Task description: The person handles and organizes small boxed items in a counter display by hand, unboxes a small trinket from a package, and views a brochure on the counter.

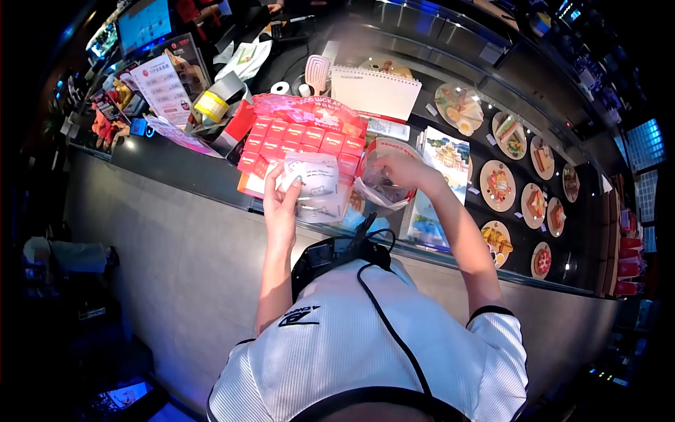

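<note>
My left hand [283, 193] pinches a small whitish, translucent bag [316, 176] printed with cat drawings and lettering, thumb on its front. It is held upright over the counter's front edge. Right of it, my right hand [402, 170] reaches down into a clear container with a red printed rim [383, 200]. Its fingers are curled together, and their tips and anything between them are hard to make out among the dark contents. Behind the bag stands a red display [306, 133] with rows of small red boxes, partly covered by the bag and my left hand.
Under the glass counter at right lie several plates of food [498, 186]. Brochures [446, 158] lie right of the container. A desk calendar [376, 91] stands behind. At left are a price sign [162, 88], a yellow tape roll [211, 107] and a monitor [144, 24].
</note>
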The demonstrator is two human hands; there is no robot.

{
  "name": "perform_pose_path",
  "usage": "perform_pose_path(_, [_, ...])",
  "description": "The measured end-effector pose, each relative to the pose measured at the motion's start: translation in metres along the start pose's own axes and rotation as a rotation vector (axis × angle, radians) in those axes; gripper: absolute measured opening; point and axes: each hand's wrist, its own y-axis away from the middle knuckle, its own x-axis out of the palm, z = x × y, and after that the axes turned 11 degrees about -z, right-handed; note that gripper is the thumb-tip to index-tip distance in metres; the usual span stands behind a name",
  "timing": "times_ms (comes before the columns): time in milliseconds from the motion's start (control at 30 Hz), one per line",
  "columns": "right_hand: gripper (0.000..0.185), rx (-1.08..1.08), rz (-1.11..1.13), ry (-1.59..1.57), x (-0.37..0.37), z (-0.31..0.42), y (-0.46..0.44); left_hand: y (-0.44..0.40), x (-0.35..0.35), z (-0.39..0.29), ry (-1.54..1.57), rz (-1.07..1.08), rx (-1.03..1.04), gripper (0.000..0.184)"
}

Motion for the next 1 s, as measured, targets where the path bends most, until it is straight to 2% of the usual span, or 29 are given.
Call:
perform_pose_path(100, [0.040,0.239,-0.136,-0.456,-0.024,0.006,0.017,0.005,0.011,-0.010,0.060,-0.031,0.048,0.047])
perform_pose_path(133, [0.042,0.298,-0.162,-0.458,-0.029,0.001,0.022,0.005,0.013,-0.011,0.052,-0.020,0.068,0.043])
perform_pose_path(233, [0.034,0.028,-0.571,-0.815,-0.047,0.031,0.045,-0.002,0.004,-0.004,-0.204,0.082,0.066,0.030])
perform_pose_path(267, [0.019,0.067,-0.567,-1.024,-0.053,0.042,0.052,0.001,0.008,-0.009,-0.253,0.133,-0.005,0.025])
perform_pose_path(300, [0.014,-0.002,-0.546,-1.172,-0.052,0.047,0.055,0.005,0.015,-0.015,-0.305,0.185,-0.077,0.021])
perform_pose_path(333, [0.012,-0.076,-0.524,-1.319,-0.050,0.053,0.056,0.010,0.028,-0.010,-0.172,0.217,-0.106,0.021])
perform_pose_path(367, [0.012,-0.155,-0.501,-1.464,-0.046,0.057,0.056,0.014,0.032,-0.012,-0.264,0.321,-0.093,0.022])
perform_pose_path(400, [0.023,-0.153,-0.468,-1.530,-0.041,0.062,0.055,0.018,0.039,-0.015,-0.299,0.402,-0.074,0.022])
perform_pose_path(500, [0.035,-0.237,-0.342,-1.478,-0.038,0.081,0.047,0.029,0.057,-0.027,-0.278,0.554,-0.050,0.019])
perform_pose_path(600, [0.033,-0.253,-0.210,-1.535,-0.036,0.089,0.041,0.037,0.069,-0.028,-0.173,0.578,-0.045,0.016])
perform_pose_path(700, [0.034,-0.234,-0.323,-1.448,-0.038,0.096,0.039,0.039,0.066,-0.029,-0.130,0.503,-0.006,0.014])
perform_pose_path(733, [0.042,-0.112,-0.377,-1.453,-0.039,0.099,0.042,0.042,0.065,-0.031,-0.107,0.460,0.015,0.014])
perform_pose_path(767, [0.050,0.036,-0.530,-1.479,-0.028,0.096,0.044,0.043,0.064,-0.032,-0.082,0.417,0.036,0.014])
perform_pose_path(833, [0.054,-0.140,-0.524,-1.616,-0.031,0.106,0.045,0.044,0.063,-0.034,-0.017,0.298,-0.030,0.012])
perform_pose_path(867, [0.057,-0.027,-0.506,-1.713,-0.029,0.105,0.047,0.045,0.061,-0.037,0.008,0.262,-0.022,0.012])
perform_pose_path(967, [0.064,-0.129,-0.406,-1.547,-0.018,0.089,0.047,0.047,0.053,-0.038,0.012,0.223,0.086,0.012])
perform_pose_path(1000, [0.045,0.017,-0.599,-1.283,-0.023,0.116,0.047,0.048,0.051,-0.039,-0.020,0.227,0.141,0.013])
